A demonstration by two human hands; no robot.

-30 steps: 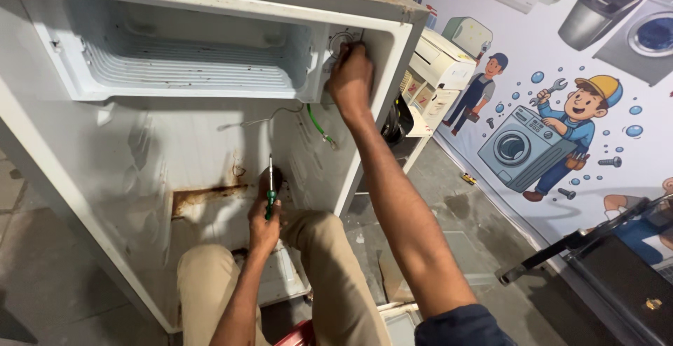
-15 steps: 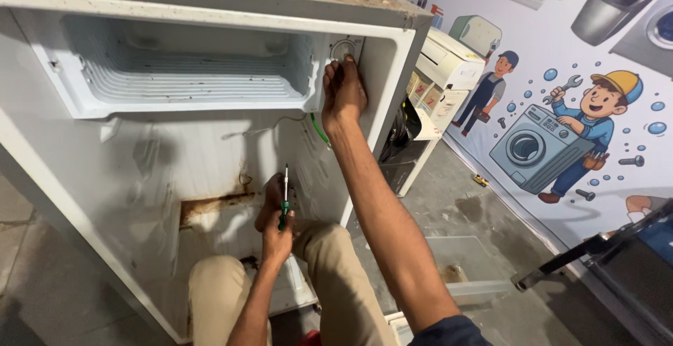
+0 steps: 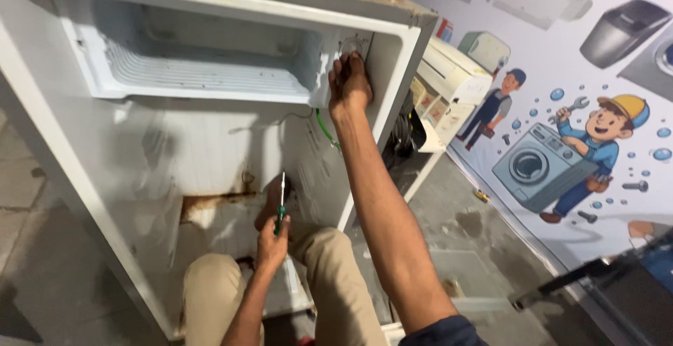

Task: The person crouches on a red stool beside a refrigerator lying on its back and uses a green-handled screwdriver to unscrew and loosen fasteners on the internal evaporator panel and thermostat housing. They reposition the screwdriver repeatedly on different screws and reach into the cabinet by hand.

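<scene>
Two hands work inside the open refrigerator cabinet (image 3: pixel 210 157): the right hand (image 3: pixel 349 83) presses on the round control dial (image 3: pixel 352 44) at the upper right corner, just beside the freezer box (image 3: pixel 203 58). Lower down, the left hand (image 3: pixel 272 242) is closed around a green-handled screwdriver (image 3: pixel 280 206), held upright in the open room above the rusty floor edge (image 3: pixel 210 202).

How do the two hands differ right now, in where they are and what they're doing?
The right hand is raised high, arm stretched out, fingers on the round dial beside the freezer compartment; the left hand sits low, above the knees. The left hand grips a green-handled screwdriver with its shaft pointing up; the right hand holds no tool. Both are bare and reach inside the open white refrigerator cabinet.
</scene>
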